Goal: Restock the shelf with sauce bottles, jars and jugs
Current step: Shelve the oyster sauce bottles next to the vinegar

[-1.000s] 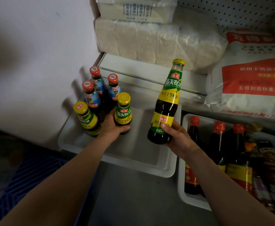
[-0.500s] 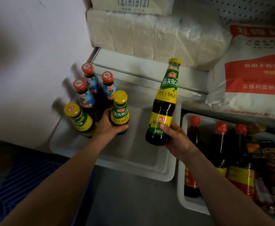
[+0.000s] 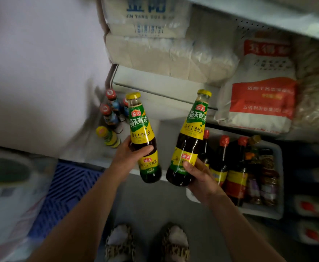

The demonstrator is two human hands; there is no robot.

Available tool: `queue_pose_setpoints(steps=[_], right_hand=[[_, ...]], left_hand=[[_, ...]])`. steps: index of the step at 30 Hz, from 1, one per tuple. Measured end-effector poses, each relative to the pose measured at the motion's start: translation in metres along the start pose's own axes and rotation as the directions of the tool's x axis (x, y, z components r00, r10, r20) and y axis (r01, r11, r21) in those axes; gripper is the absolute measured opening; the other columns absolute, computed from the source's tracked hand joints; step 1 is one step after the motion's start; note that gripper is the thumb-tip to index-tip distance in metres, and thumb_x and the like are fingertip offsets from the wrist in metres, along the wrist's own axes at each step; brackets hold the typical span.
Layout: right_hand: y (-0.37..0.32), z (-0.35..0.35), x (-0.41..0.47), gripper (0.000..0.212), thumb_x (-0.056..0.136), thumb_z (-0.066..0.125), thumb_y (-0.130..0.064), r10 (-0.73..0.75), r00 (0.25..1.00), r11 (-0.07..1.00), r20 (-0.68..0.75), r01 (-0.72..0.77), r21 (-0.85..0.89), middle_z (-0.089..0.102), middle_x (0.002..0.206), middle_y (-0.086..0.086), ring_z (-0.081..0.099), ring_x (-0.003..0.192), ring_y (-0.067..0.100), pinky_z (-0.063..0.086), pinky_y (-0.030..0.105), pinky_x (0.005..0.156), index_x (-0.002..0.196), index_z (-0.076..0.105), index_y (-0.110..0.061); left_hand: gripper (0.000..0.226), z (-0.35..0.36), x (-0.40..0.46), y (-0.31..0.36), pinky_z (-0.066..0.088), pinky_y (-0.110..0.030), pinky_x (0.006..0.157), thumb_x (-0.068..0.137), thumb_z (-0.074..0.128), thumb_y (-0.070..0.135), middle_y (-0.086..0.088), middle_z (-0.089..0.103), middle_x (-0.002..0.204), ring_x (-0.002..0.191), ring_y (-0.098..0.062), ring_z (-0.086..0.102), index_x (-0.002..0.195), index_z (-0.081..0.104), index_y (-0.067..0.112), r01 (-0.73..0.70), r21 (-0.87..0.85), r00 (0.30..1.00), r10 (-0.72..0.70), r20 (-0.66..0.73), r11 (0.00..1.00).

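My left hand [image 3: 131, 155] grips a yellow-capped oyster sauce bottle [image 3: 142, 133] around its middle, lifted above the white tray [image 3: 105, 154]. My right hand [image 3: 200, 176] holds a taller oyster sauce bottle [image 3: 190, 140] by its base, tilted slightly right. Both bottles hang side by side in front of me. In the tray's far left corner stand three red-capped blue-label bottles [image 3: 110, 112] and one small yellow-capped bottle [image 3: 107, 136].
A second white tray [image 3: 264, 212] on the right holds several dark red-capped bottles [image 3: 221, 159] and jars. Rice packs [image 3: 164, 55] and a flour sack [image 3: 260, 95] sit on the shelf above. A blue crate [image 3: 64, 191] lies at left; my feet [image 3: 147, 241] are below.
My left hand lifted the small yellow-capped bottle out of the tray and up beside the right-hand bottle. The view tilted back and down, so my feet now show.
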State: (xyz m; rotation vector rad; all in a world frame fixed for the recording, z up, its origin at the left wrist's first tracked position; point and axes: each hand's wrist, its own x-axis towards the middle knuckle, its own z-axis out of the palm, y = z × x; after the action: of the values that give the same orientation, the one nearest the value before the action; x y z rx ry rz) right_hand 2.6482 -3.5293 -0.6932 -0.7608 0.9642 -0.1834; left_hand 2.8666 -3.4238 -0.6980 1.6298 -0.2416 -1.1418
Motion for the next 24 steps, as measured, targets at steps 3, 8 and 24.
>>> queue_pose_setpoints(steps=[3, 8, 24], right_hand=[[-0.03, 0.028, -0.067, 0.094, 0.058, 0.095, -0.043, 0.023, 1.0, 0.999, 0.009, -0.023, 0.022, 0.063, 0.135, 0.016, 0.061, 0.124, 0.036, 0.051, 0.055, 0.099, 0.139, 0.055, -0.017], [-0.096, 0.078, -0.187, 0.084, 0.065, 0.093, -0.04, 0.023, 0.999, 1.0, 0.04, -0.023, 0.014, 0.063, 0.135, 0.016, 0.059, 0.126, 0.036, 0.05, 0.053, 0.1, 0.137, 0.057, -0.017], [-0.381, 0.159, -0.409, 0.082, 0.063, 0.094, -0.039, -0.404, 0.895, 0.906, 0.19, 0.42, -0.053, 0.061, 0.13, 0.029, 0.057, 0.122, 0.05, 0.049, 0.064, 0.099, 0.13, 0.061, -0.005]], left_hand=[[0.042, 0.003, -0.064, 0.057, 0.052, -0.015, 0.067, 0.08, 0.077, 0.013, 0.004, 0.072, 0.107, 0.094, -0.007, 0.07, 0.119, 0.062, 0.017, 0.023, -0.002, 1.0, -0.023, 0.005, 1.0], [0.04, 0.001, -0.165, 0.166, 0.056, -0.023, 0.069, 0.081, 0.075, 0.009, -0.001, 0.072, 0.109, 0.101, -0.019, 0.069, 0.118, 0.063, 0.017, 0.032, -0.027, 0.999, -0.031, 0.034, 0.999], [0.061, 0.056, -0.348, 0.531, 0.054, -0.043, 0.087, 0.059, 0.083, 0.037, -0.005, 0.074, 0.105, 0.096, -0.024, 0.071, 0.115, 0.068, 0.017, -0.37, -0.077, 0.919, 0.377, 0.113, 0.926]])
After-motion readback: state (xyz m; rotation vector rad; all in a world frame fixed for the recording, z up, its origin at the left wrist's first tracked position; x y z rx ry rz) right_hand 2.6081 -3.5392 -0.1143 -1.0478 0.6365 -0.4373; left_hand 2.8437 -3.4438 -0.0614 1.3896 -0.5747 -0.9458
